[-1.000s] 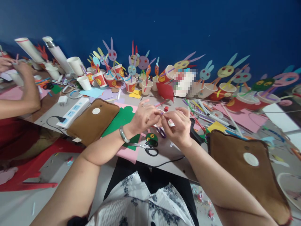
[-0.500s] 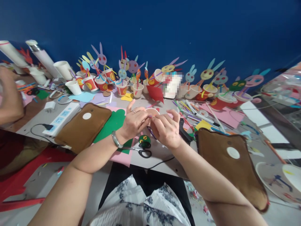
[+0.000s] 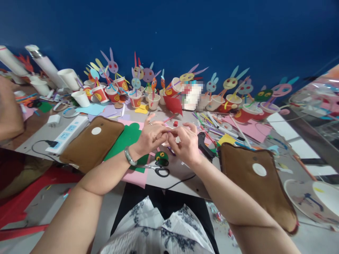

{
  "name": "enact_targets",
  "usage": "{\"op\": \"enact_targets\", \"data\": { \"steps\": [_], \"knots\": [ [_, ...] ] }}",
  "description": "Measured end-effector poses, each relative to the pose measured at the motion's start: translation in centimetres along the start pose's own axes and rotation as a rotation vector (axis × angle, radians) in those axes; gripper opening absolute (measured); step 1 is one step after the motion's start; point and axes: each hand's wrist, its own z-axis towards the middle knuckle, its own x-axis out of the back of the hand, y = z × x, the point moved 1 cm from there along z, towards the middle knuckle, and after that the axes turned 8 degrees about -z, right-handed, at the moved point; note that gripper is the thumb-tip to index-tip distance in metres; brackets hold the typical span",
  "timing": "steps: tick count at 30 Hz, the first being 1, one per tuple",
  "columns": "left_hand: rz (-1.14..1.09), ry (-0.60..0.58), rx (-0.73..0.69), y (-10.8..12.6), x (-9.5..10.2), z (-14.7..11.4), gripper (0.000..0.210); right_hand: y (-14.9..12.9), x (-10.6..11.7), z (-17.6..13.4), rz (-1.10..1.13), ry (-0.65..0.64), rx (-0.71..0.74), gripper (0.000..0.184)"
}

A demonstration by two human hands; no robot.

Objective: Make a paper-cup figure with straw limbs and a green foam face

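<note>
My left hand (image 3: 151,137) and my right hand (image 3: 185,144) meet over the table, thumbs and fingertips pinched together. Between the fingertips a small purple piece (image 3: 168,132) shows; its full shape is hidden. Just behind and under the fingers stands a pale paper cup (image 3: 177,139), mostly covered by my hands. Below my left hand lies a green paper face with yellow eyes (image 3: 160,156), beside black-handled scissors (image 3: 162,171). A black tool that looks like a glue gun (image 3: 206,147) rests right of my right hand.
Brown cushioned pads (image 3: 91,143) (image 3: 255,176) lie on both sides. A white power strip (image 3: 69,133) is at left. Rabbit-faced paper cups (image 3: 135,100) line the blue wall. Colored pens (image 3: 221,125) are scattered at right. A co-worker's arm (image 3: 10,109) shows at far left.
My hands stay pinched together, having shifted slightly. Less of the cup's rim shows behind them, and a small red piece behind is more exposed. The whole view has moved slightly.
</note>
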Motion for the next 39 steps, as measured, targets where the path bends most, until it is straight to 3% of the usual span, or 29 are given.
{"op": "enact_targets", "data": {
  "steps": [4, 9, 13, 17, 29, 39],
  "knots": [
    [-0.040, -0.045, 0.072, -0.3, 0.0, 0.0, 0.033, 0.4, -0.4, 0.1, 0.151, 0.004, -0.125, 0.011],
    [-0.082, -0.043, 0.130, -0.3, -0.3, 0.0, 0.030, 0.6, -0.5, 0.1, 0.181, 0.005, -0.204, 0.013],
    [-0.064, -0.047, 0.162, 0.1, -0.3, 0.1, 0.026, 0.7, -0.5, 0.1, 0.136, 0.032, -0.130, 0.014],
    [-0.012, -0.071, 0.080, 0.5, -0.1, 0.2, 0.025, 0.6, -0.4, -0.1, 0.056, 0.026, -0.031, 0.010],
    [0.042, -0.065, 0.094, 0.5, 0.2, 0.5, 0.032, 0.8, -0.7, 0.1, 0.077, 0.024, -0.056, 0.009],
    [0.098, -0.024, 0.027, 0.0, 0.1, 0.3, 0.030, 0.9, -0.8, -0.1, -0.019, 0.024, -0.025, 0.006]
  ]
}}
